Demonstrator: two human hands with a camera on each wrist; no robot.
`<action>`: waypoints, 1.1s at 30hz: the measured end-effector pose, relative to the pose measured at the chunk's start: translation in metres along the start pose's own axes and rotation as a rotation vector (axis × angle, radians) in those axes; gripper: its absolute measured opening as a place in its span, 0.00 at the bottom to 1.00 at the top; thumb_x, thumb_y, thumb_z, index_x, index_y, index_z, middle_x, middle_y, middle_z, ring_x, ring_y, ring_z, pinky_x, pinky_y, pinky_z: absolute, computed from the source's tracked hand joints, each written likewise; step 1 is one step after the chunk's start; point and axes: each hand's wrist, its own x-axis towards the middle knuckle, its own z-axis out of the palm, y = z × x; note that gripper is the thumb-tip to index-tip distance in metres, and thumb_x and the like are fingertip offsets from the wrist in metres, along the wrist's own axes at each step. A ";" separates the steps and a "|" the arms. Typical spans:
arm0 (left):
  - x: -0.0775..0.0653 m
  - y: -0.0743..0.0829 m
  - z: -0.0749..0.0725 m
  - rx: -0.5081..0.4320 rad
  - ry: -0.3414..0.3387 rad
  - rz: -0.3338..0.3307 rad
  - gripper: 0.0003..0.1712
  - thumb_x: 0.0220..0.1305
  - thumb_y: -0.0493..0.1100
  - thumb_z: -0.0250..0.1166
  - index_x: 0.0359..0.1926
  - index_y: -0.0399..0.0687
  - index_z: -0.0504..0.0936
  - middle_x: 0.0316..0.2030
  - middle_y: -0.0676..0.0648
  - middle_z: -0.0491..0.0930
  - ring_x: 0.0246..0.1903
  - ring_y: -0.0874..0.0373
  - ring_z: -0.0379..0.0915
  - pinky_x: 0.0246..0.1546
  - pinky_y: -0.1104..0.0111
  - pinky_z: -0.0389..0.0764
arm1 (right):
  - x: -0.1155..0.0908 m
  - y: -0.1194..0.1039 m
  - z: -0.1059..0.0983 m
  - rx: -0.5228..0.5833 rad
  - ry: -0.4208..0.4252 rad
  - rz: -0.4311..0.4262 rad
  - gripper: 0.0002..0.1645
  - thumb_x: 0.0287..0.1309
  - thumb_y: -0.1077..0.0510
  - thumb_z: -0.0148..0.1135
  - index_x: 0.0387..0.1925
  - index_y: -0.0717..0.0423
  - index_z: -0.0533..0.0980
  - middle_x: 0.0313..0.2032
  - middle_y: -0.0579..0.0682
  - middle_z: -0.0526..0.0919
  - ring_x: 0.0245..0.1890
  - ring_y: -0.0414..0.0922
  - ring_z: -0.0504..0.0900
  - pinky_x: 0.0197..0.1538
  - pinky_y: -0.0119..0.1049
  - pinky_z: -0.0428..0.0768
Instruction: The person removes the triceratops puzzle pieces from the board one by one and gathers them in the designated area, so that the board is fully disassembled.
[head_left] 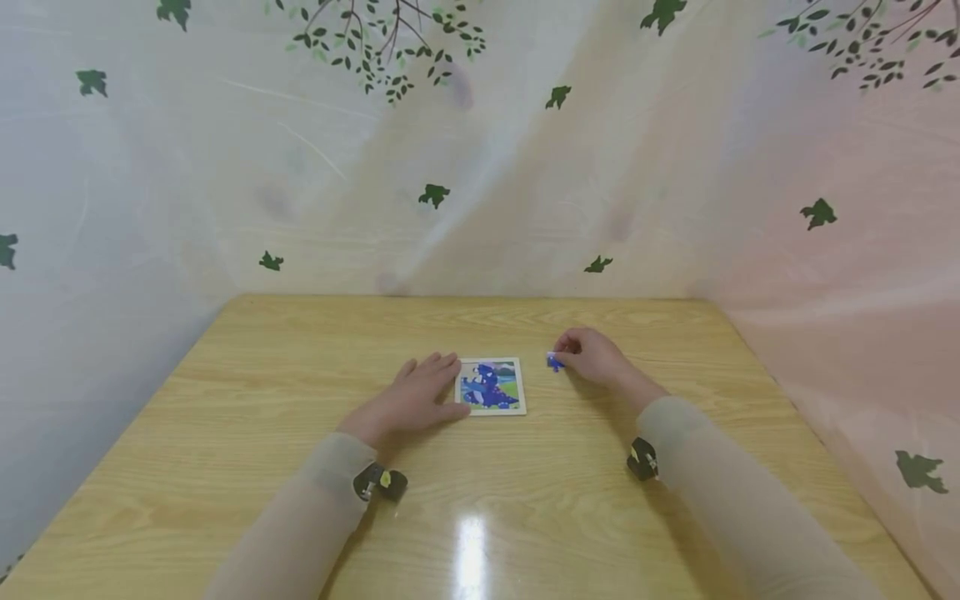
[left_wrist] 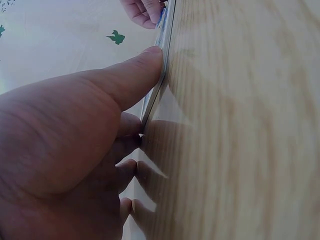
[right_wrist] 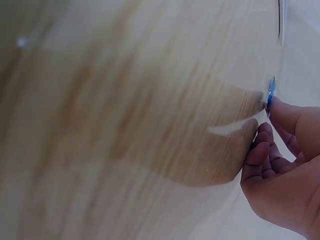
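A small jigsaw puzzle [head_left: 491,387] in a white frame lies flat on the table, with a blue and purple cartoon dinosaur on it. My left hand [head_left: 417,395] rests at the frame's left side, fingers extended along the upper left and the thumb on the lower left corner. In the left wrist view, the thumb [left_wrist: 135,75] touches the edge of the thin board. To the right of the puzzle, my right hand [head_left: 594,357] pinches a blue jigsaw piece [head_left: 554,361] between thumb and fingers. That piece [right_wrist: 271,91] shows edge-on in the right wrist view, at the table surface.
The light wooden table [head_left: 285,500] has a glossy top with a bright reflection at the front. Behind it and along both sides hangs a pale curtain [head_left: 495,150] printed with green leaves and branches. A dark camera mount sits on each wrist.
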 end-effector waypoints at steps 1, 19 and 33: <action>0.000 0.000 0.000 0.000 0.000 0.000 0.52 0.80 0.65 0.62 0.86 0.34 0.57 0.87 0.36 0.51 0.87 0.36 0.40 0.84 0.38 0.35 | 0.000 0.000 0.000 -0.004 0.002 -0.003 0.07 0.81 0.58 0.65 0.48 0.57 0.84 0.44 0.54 0.83 0.46 0.51 0.79 0.54 0.48 0.78; 0.001 0.001 -0.001 0.026 -0.015 -0.021 0.53 0.80 0.66 0.63 0.87 0.38 0.56 0.87 0.39 0.50 0.87 0.39 0.39 0.85 0.40 0.35 | 0.001 0.001 -0.004 0.073 -0.026 0.017 0.11 0.82 0.56 0.64 0.55 0.59 0.82 0.47 0.56 0.83 0.48 0.53 0.79 0.54 0.47 0.79; 0.002 0.001 0.000 0.025 -0.011 -0.031 0.53 0.79 0.66 0.63 0.87 0.38 0.56 0.87 0.40 0.49 0.87 0.39 0.39 0.85 0.40 0.35 | 0.007 -0.039 0.009 0.154 0.063 -0.075 0.14 0.80 0.58 0.66 0.59 0.61 0.82 0.46 0.55 0.82 0.46 0.52 0.80 0.46 0.41 0.81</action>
